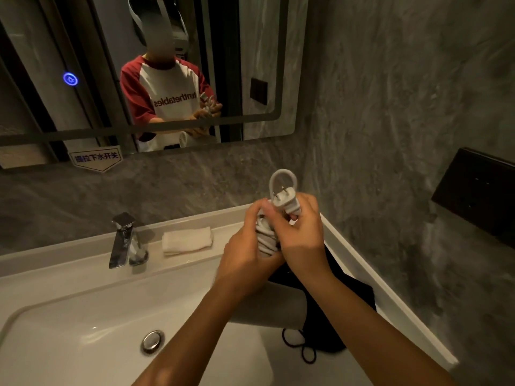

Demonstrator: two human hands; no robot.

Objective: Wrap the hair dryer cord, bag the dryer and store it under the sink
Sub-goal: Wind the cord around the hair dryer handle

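Observation:
The white hair dryer [274, 303] points its barrel down over the counter, under my forearms. Its white cord [266, 238] is wound around the handle in several turns. My left hand [245, 252] grips the wrapped handle. My right hand [302, 232] pinches the white plug [287, 203], whose two prongs point up and left, with a loop of cord [282, 175] arching above it. A black drawstring bag [331, 310] lies on the counter beneath the dryer, its string looped at the front.
The white sink basin [83, 324] with a chrome drain lies at lower left. A chrome faucet [121, 240] and a folded white towel [186, 240] stand behind it. A grey wall with a black panel [479, 190] is close on the right. The mirror [139, 65] hangs above.

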